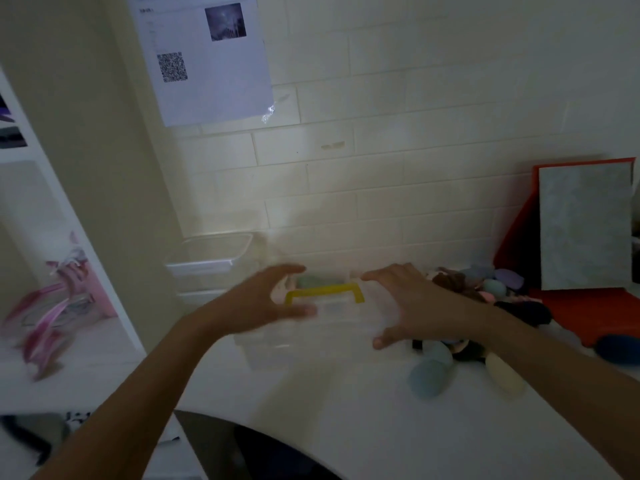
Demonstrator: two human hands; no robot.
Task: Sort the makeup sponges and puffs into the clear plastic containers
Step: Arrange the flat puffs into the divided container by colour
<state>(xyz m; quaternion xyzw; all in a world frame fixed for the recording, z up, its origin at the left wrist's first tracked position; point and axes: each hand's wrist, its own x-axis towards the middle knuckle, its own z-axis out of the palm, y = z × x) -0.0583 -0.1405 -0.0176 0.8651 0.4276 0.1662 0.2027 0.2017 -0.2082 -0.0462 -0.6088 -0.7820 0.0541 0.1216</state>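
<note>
A clear plastic box (277, 348) with a yellow handle (323, 292) on its lid stands mid-table. My left hand (263, 299) arches over the lid's left end, thumb and fingers spread, blurred; I cannot tell whether it touches. My right hand (412, 303) grips the box's right end, thumb at the front edge and fingers at the back edge. To the right lies a pile of sponges and puffs (485, 292), with a blue sponge (429, 379) and a cream sponge (505, 375) in front. Something greenish shows dimly through the lid.
Stacked clear containers (211, 258) stand at the back left by the wall. A red tray with a grey panel (585, 230) leans at the right, a dark blue sponge (620, 348) below it. A white shelf with pink items (62, 306) is on the left.
</note>
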